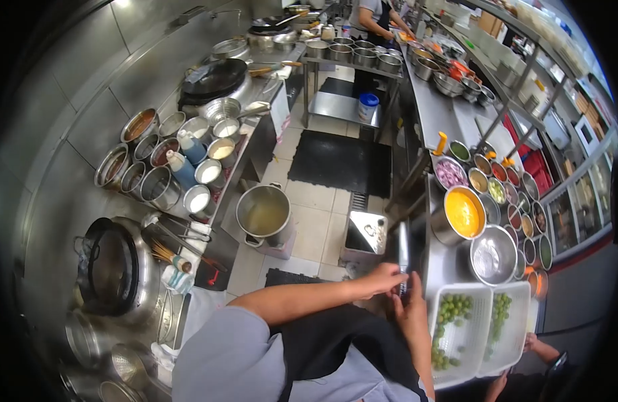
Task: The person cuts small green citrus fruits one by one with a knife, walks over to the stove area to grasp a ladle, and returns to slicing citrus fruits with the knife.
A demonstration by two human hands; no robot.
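My left hand (pixel 380 280) reaches across in front of my body, its fingers bent and pressed together at a long, narrow object (pixel 403 249). The object has a shiny metal upper part and a dark lower part; its exact kind is unclear. Around the dark lower part my right hand (pixel 411 308) is closed, thumb and fingers pointing up. Both hands meet just left of the counter's edge. Nearest to the right hand stands a white plastic basket (pixel 432 335) of small green round fruits (pixel 450 309), beside a second white basket (pixel 527 301) with more of them.
A pot of orange liquid (pixel 464 213) and a steel bowl (pixel 492 254) stand on the right counter. Several ingredient tins line its back. Left are woks (pixel 108 264) and sauce pots. A tall pot (pixel 263 218) stands in the aisle. Other people's hands (pixel 542 350) show lower right; a person (pixel 373 17) works far off.
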